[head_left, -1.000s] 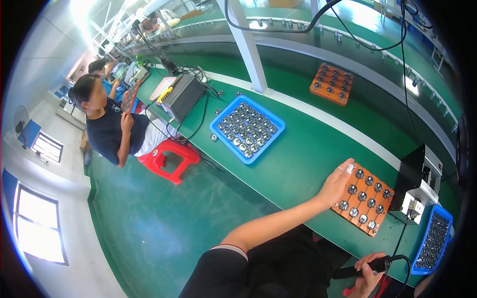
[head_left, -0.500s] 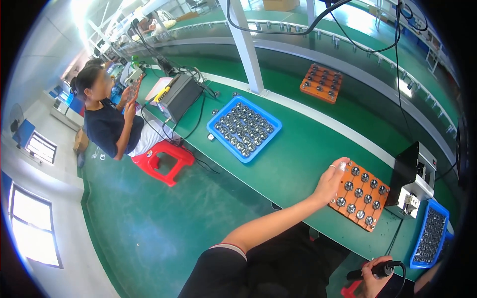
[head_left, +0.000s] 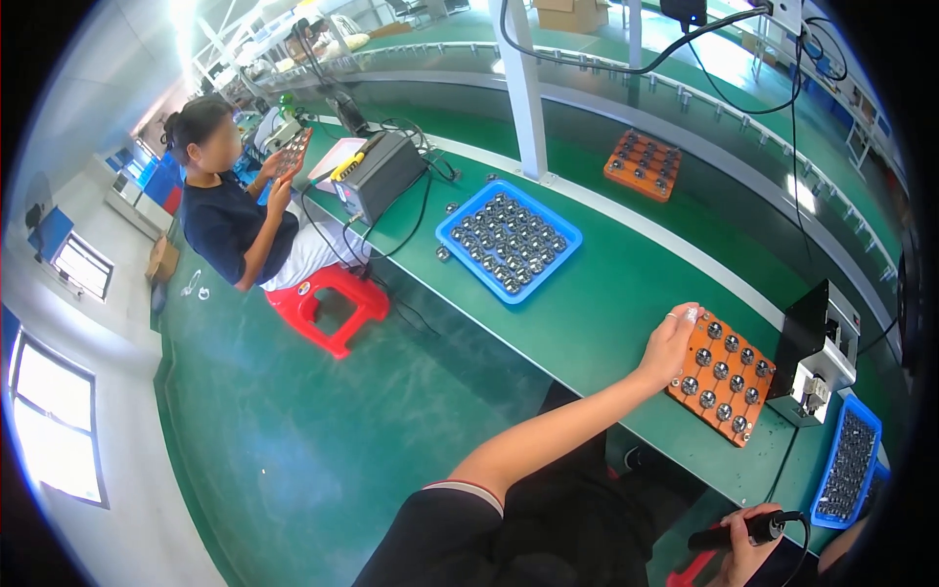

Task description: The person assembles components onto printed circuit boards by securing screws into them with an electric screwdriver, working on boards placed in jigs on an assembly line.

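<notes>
An orange fixture board [head_left: 714, 384] lies on the green bench in front of me, carrying several shiny round metal parts in rows. My left hand [head_left: 671, 347] grips its left edge, thumb and fingers closed about the side. Low at the right, off the bench's near edge, my right hand [head_left: 749, 548] is wrapped around a black corded electric screwdriver [head_left: 736, 534]. The tool is apart from the board. A small black and silver machine [head_left: 829, 367] stands just right of the board.
A blue tray [head_left: 473, 265] of round metal parts sits farther left; another blue tray [head_left: 828, 465] of small dark parts is at right. A second loaded orange board [head_left: 641, 168] lies beyond the white rail. A co-worker [head_left: 235, 220] sits on a red stool [head_left: 328, 303] near a grey box [head_left: 386, 176].
The view has shifted a little, so the bench and trays appear farther right. My left hand stays on the board, and my right hand keeps hold of the screwdriver.
</notes>
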The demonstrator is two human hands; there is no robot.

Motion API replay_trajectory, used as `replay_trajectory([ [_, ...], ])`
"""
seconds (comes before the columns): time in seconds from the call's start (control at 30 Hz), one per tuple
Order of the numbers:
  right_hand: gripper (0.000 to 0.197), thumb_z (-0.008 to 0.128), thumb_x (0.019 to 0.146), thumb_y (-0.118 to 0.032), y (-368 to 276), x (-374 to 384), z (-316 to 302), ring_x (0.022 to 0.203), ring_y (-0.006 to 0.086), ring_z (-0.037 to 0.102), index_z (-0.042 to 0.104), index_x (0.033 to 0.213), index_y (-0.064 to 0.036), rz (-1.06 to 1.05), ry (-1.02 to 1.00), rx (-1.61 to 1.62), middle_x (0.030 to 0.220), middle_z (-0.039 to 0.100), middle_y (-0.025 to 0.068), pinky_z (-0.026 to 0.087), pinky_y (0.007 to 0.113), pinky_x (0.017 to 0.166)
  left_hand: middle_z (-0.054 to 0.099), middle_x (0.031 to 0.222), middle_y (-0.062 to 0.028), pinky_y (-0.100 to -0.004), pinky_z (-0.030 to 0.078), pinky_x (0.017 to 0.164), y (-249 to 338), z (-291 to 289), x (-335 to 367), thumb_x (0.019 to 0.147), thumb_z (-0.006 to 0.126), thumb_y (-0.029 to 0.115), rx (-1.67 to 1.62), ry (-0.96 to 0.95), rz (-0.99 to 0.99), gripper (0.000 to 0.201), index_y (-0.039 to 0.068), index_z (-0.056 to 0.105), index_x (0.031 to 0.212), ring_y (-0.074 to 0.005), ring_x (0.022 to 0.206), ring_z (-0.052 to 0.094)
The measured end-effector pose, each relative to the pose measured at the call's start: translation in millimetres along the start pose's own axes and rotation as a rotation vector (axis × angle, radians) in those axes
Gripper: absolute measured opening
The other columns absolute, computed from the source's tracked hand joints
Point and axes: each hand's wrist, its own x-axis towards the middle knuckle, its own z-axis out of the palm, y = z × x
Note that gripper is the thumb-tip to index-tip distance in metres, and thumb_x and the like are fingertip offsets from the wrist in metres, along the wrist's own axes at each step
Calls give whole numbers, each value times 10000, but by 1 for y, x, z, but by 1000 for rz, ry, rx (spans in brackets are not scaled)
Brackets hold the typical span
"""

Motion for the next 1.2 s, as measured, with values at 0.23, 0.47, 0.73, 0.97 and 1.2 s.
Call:
replay_trajectory([
  [0.23,231,713,825,130,-21,-2,20,866,267,697,611,997,15,9,-94,30,916,676,153,546,381,872,576,1344,-154,-329,432,1047,-1,0,-2,1094,366,237,-41,23,14,412,-28,462,1395,-205,1206,562],
  [0.47,235,700,831,125,-35,0,12,770,222,633,592,999,2,55,-102,24,861,637,142,534,374,815,542,1329,-181,-413,472,955,52,54,-119,952,622,330,96,-479,302,715,-13,326,1506,-246,1105,583],
  [0.73,200,695,894,-15,-62,35,26,725,233,551,559,1038,-40,-239,-165,413,819,563,107,481,398,726,679,909,-218,-391,533,799,38,117,-160,731,780,134,-10,-866,-164,428,-15,597,1088,-330,956,680],
  [0.97,291,741,875,-136,-38,54,21,692,193,524,503,1022,-58,-291,-41,466,777,514,71,452,357,690,689,861,-227,-435,543,722,35,119,-126,798,769,169,187,-938,-82,447,-7,572,1158,-408,853,684],
  [1.2,386,782,823,-62,-48,87,19,538,192,573,441,1003,-46,-401,-138,704,721,571,67,500,344,558,660,806,-224,-462,547,676,80,128,-80,799,802,231,509,-1096,-148,808,-8,407,1462,-434,766,667],
])
